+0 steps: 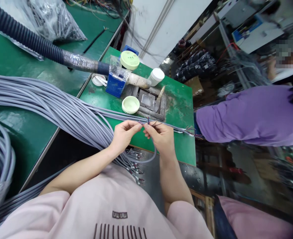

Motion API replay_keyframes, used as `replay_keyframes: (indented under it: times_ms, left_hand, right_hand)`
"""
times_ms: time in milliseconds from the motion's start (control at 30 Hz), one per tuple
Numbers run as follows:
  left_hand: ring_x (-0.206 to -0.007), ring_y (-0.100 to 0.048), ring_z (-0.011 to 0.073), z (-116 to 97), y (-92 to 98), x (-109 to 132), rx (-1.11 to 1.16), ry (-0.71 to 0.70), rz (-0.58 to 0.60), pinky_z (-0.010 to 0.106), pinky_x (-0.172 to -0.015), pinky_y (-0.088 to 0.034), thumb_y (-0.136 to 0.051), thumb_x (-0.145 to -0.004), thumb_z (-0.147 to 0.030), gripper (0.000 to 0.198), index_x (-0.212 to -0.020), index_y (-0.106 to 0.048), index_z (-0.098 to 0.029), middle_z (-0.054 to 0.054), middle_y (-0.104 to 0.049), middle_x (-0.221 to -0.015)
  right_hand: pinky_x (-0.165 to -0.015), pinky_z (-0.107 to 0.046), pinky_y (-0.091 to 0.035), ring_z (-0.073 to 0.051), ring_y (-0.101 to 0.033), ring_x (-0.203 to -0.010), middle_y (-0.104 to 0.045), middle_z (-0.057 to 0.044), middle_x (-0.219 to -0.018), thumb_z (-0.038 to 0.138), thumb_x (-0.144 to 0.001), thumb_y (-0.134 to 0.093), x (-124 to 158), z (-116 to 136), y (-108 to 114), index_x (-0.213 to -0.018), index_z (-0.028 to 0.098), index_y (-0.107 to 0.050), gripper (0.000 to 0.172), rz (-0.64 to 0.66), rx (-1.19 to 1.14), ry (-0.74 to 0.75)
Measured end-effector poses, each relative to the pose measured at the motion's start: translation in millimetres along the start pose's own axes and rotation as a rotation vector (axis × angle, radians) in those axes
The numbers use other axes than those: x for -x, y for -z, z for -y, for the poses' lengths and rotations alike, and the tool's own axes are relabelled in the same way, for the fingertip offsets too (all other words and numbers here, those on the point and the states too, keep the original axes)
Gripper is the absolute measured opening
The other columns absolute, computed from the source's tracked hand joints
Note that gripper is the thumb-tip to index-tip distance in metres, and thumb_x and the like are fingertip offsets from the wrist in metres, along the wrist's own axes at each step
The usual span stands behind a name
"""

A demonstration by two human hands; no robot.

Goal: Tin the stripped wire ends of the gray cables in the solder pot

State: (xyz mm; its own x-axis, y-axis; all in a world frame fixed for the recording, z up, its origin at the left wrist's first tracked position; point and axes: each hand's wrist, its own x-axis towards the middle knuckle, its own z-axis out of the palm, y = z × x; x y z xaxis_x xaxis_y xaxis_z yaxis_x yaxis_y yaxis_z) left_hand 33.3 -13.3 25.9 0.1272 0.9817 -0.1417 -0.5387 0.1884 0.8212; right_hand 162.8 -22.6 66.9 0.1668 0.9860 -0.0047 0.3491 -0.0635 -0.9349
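Note:
My left hand [124,134] pinches the tip of a thin reddish wire between thumb and forefinger. In my right hand [162,136] is the stripped end of a grey cable [150,158], with its fine coloured wires [148,120] fanning out above the fingers. Both hands are close together over the green table's front edge. Just beyond them lie several grey cables [126,116] with bared wire ends [190,131] at the right. Past these sit an open pale-green tub [131,105] and a dark, square-framed pot [148,100] with a shiny surface. A flat scraper-like stick [160,98] leans in the frame.
A corrugated hose [44,48] ends over the pot beside a blue box [116,84]. A white jar [156,76] and pale-green round container [130,60] stand behind. A thick grey cable bundle [56,103] crosses from the left. Someone's purple sleeve [248,114] is at the right.

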Motion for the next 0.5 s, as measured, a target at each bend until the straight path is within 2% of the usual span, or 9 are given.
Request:
replay_keyframes:
  times_ms: [67,133,233,300,400,500]
  left_hand:
    - [-0.068,-0.058,0.014,-4.4,4.7,-2.0,-0.152,-0.13,0.004,0.029,-0.071,-0.045,-0.074,-0.071,-0.036,0.018,-0.071,-0.071,-0.018,0.002,-0.069,-0.07]
    - [-0.07,-0.057,0.0155,-10.0,10.4,-5.5,-0.38,-0.329,0.038,0.031,-0.075,-0.044,-0.071,-0.076,-0.034,0.014,-0.073,-0.072,-0.021,0.002,-0.069,-0.071]
    - [-0.076,-0.057,0.0175,-19.7,18.9,-14.2,-0.658,-0.621,0.08,0.035,-0.082,-0.042,-0.069,-0.078,-0.033,0.01,-0.075,-0.074,-0.025,0.003,-0.07,-0.076]
    - [-0.085,-0.057,0.0195,-25.7,22.9,-20.4,-0.747,-0.74,0.069,0.037,-0.086,-0.04,-0.07,-0.078,-0.034,0.01,-0.074,-0.073,-0.025,0.004,-0.07,-0.082]
    - [-0.094,-0.057,0.021,-31.3,24.7,-26.2,-0.758,-0.804,0.068,0.039,-0.09,-0.04,-0.071,-0.077,-0.032,0.01,-0.071,-0.071,-0.024,0.004,-0.071,-0.089]
    - [-0.09,-0.058,0.0198,-31.7,23.2,-27.3,-0.668,-0.692,0.07,0.038,-0.09,-0.041,-0.071,-0.077,-0.03,0.012,-0.068,-0.07,-0.023,0.003,-0.071,-0.086]
  right_hand:
    - [-0.042,-0.021,-0.045,-0.01,-0.055,-0.044,-0.064,0.0,-0.055,0.041,-0.073,-0.07,-4.5,4.9,-2.7,-0.069,0.017,-0.065,0.025,0.022,-0.04,-0.016]
    - [-0.041,-0.02,-0.044,-0.009,-0.054,-0.042,-0.063,0.001,-0.054,0.043,-0.073,-0.07,-7.5,7.7,-5.2,-0.068,0.017,-0.064,0.027,0.039,-0.054,-0.014]
    - [-0.04,-0.02,-0.043,-0.009,-0.053,-0.041,-0.061,0.002,-0.054,0.045,-0.073,-0.07,-9.7,8.0,-7.0,-0.068,0.017,-0.064,0.029,0.087,-0.041,0.002]
    - [-0.039,-0.02,-0.043,-0.009,-0.053,-0.041,-0.061,0.002,-0.054,0.046,-0.073,-0.07,-10.0,6.3,-7.3,-0.072,0.017,-0.066,0.029,0.114,-0.043,0.009]
    - [-0.039,-0.02,-0.043,-0.009,-0.053,-0.04,-0.062,0.002,-0.055,0.045,-0.074,-0.07,-8.9,3.6,-7.9,-0.077,0.017,-0.069,0.029,0.142,-0.041,0.029]
    - [-0.041,-0.021,-0.043,-0.009,-0.053,-0.041,-0.063,0.002,-0.058,0.044,-0.076,-0.068,-6.8,3.1,-9.6,-0.081,0.018,-0.071,0.027,0.155,0.002,0.071]
